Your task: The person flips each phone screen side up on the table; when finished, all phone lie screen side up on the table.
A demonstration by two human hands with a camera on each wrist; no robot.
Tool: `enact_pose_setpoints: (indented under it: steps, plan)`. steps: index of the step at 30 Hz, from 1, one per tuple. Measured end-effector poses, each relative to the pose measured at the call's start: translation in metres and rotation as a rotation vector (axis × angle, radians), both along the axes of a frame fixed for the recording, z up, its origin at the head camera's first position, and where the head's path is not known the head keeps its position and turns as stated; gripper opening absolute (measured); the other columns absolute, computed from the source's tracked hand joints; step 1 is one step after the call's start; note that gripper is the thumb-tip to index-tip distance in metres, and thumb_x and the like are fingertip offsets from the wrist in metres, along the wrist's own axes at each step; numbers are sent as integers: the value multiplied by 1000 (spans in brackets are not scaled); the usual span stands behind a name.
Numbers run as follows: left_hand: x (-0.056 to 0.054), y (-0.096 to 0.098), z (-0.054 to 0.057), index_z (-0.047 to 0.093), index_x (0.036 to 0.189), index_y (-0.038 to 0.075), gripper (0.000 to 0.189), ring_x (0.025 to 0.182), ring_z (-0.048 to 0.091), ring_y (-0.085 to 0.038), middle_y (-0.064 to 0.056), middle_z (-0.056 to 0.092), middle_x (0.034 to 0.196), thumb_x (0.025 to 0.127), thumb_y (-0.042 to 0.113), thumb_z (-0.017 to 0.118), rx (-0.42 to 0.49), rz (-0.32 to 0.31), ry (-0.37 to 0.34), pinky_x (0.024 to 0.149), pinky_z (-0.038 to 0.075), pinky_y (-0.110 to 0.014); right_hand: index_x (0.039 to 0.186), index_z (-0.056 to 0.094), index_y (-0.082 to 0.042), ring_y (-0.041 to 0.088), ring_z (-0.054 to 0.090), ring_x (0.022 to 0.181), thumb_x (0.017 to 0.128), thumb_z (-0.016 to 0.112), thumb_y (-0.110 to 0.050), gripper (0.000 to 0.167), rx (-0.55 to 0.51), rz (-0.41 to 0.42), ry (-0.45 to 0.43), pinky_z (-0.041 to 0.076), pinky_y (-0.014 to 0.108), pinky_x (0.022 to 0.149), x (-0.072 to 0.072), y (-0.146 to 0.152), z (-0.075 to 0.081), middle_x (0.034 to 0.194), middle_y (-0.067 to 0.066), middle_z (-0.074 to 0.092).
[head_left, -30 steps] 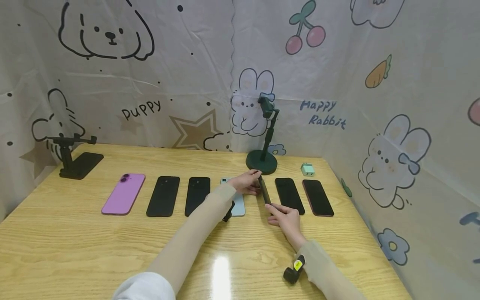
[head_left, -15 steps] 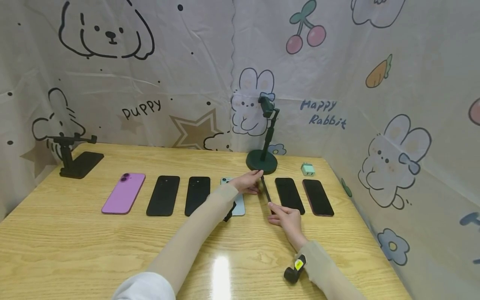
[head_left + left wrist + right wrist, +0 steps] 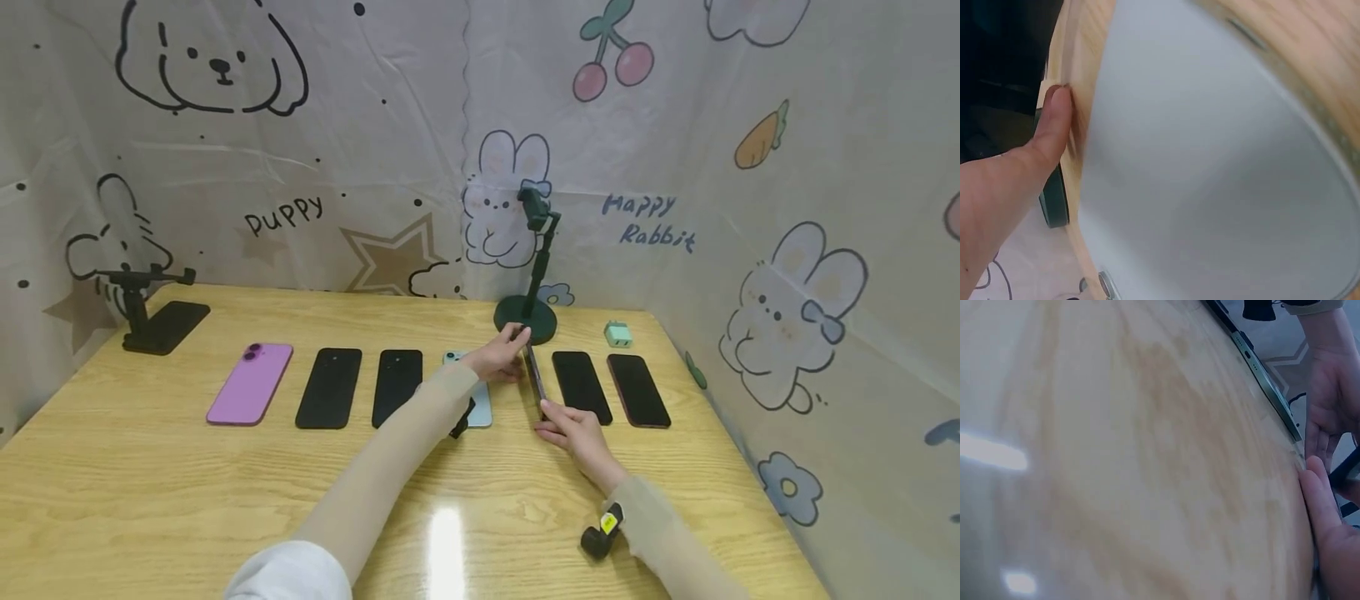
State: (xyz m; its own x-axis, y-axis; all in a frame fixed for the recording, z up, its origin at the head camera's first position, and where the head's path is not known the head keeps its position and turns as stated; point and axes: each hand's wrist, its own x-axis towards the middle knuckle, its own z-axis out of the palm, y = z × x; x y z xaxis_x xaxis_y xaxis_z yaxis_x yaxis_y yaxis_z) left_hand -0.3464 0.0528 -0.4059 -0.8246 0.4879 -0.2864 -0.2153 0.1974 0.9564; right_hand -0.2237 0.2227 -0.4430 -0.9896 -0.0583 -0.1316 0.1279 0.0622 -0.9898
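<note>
A dark phone (image 3: pixel 536 377) is tilted up on its long edge, seen nearly edge-on in the head view. My left hand (image 3: pixel 498 355) holds its far end between thumb and fingers. At the near end, my right hand (image 3: pixel 581 435) pinches it. Just left of it lies a pale blue phone (image 3: pixel 481 407), partly under my left hand and wrist camera; it fills much of the left wrist view. To the right lie a black phone (image 3: pixel 582 387) and a dark phone with a reddish edge (image 3: pixel 639 391), both flat on the wooden table (image 3: pixel 300 500).
Further left lie two black phones (image 3: pixel 328 388) (image 3: pixel 397 386) and a purple phone (image 3: pixel 251 384). Behind the hands stands a dark green phone stand (image 3: pixel 527 319). A mint charger plug (image 3: pixel 618 334) sits at back right, and a black stand (image 3: pixel 140 312) at back left.
The held phone has turned, so its narrow side now faces the head camera. Both hands keep hold of its ends. The head view has shifted slightly.
</note>
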Motion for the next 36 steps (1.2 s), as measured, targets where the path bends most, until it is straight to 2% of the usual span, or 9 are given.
enact_pose_setpoints:
  steps: [4,7,10,15,20,26,31,36]
  plan:
    - [1,-1,2,14,148,23,57,112,59,-41,-31,50,126,101,51,32,-7,5,8,97,47,-48,132,47,14,19,67,100,99,54,-25,52,-9,80,-28,52,28,89,0,4,6,132,35,47]
    - [2,-3,2,13,147,22,57,114,58,-43,-29,46,131,101,50,33,4,1,2,99,45,-49,135,43,14,19,67,103,100,52,-26,54,2,141,-30,51,29,90,0,8,9,134,36,45]
    - [3,-4,1,11,148,22,59,114,55,-44,-29,38,136,101,49,34,6,-32,-10,100,45,-49,135,42,16,19,67,102,101,50,-26,55,10,210,-11,52,30,90,1,11,11,130,37,46]
    - [0,-7,-3,14,146,20,57,118,51,-44,-27,35,140,101,47,37,-6,-48,-34,98,46,-49,136,39,17,14,69,97,100,51,-22,54,47,294,58,52,32,89,0,12,13,121,37,55]
    - [0,-10,-4,16,143,18,54,120,50,-46,-29,35,141,101,45,39,-1,-36,-21,97,47,-50,136,40,16,13,70,93,100,51,-16,49,97,260,117,54,30,85,2,10,18,115,37,59]
    - [1,-14,-6,19,141,16,51,112,55,-45,-30,34,140,102,42,39,-8,-17,-12,89,52,-47,134,43,15,17,71,93,99,52,-12,44,137,223,136,54,28,83,5,11,21,109,34,63]
    - [-1,-17,-8,21,140,16,49,92,62,-34,-30,46,130,102,37,43,-21,-17,-11,70,55,-35,130,48,15,15,72,88,97,54,-6,40,160,154,132,55,27,81,3,14,23,105,32,66]
    - [-4,-18,-10,27,138,14,40,66,62,-22,-26,60,109,102,21,45,9,11,0,55,51,-28,126,51,17,11,71,82,94,55,1,35,192,58,116,55,24,77,-1,17,26,107,30,66]
